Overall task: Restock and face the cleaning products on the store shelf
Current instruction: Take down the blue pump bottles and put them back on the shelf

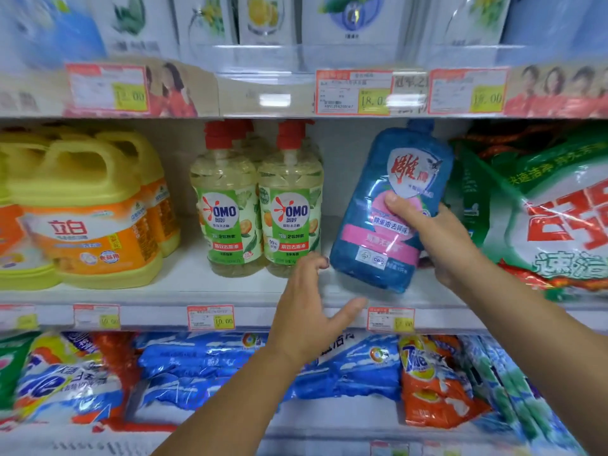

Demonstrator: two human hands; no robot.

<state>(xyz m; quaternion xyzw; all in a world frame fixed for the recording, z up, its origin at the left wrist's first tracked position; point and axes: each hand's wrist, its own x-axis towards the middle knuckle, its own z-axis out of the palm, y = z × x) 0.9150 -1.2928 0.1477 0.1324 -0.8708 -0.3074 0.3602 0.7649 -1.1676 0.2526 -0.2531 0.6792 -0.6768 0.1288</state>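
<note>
A blue pouch (388, 209) is hanging tilted in front of the middle shelf (164, 281). Its cap is leaning up and to the right, and its bottom edge is sitting just above the white shelf board, in the gap between the OMO bottles (289, 212) and a green-and-white bag (543, 218). The right hand (437, 238) is gripping it from the right side. The thumb is pressing across the front label while the fingers (444, 213) are curling round behind the far edge, mostly hidden.

The left hand (309, 311) is reaching in below and to the left, holding nothing. Its fingers (314, 263) are loosely spread, their tips lying just beside the pouch's lower left corner and in front of the nearer OMO bottle's base. Its thumb is pointing right under the pouch. Whether those tips are touching the pouch cannot be told.

Two OMO bottles with red pump tops are standing upright side by side at the shelf front, with more lining up behind them. Further left, yellow jugs (92, 218) are crowding the same shelf. Price tags (210, 317) are running along the shelf edge. Below, blue bags (230, 363) and an orange Tide bag (427, 383) are lying flat — above, blurred white packs (263, 18) are standing in a row.
</note>
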